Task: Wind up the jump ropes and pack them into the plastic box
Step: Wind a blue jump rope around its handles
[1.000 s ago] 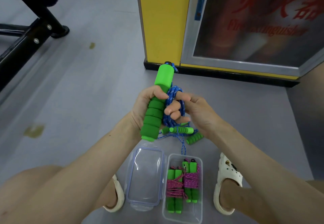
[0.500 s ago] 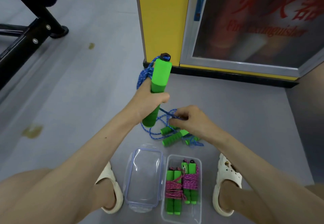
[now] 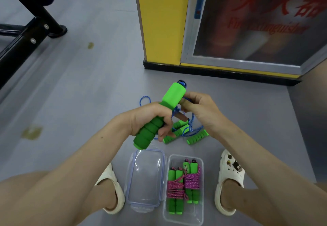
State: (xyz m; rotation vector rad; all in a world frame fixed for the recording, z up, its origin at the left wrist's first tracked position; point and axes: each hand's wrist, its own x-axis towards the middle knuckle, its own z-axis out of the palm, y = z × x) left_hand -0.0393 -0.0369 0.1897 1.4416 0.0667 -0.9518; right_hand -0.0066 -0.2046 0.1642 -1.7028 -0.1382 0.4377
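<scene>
Your left hand (image 3: 147, 117) grips the tilted green handle (image 3: 174, 94); your right hand (image 3: 200, 109) pinches its blue rope (image 3: 190, 128) beside the handle's top. Below, the plastic box (image 3: 184, 216) on the floor (image 3: 88, 102) holds two wound pink ropes (image 3: 177, 188).

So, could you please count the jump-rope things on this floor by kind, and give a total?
Wound pink jump ropes: 2
Green handles on blue cord: 4
Plastic box: 1
Lid: 1
Total: 8
</scene>
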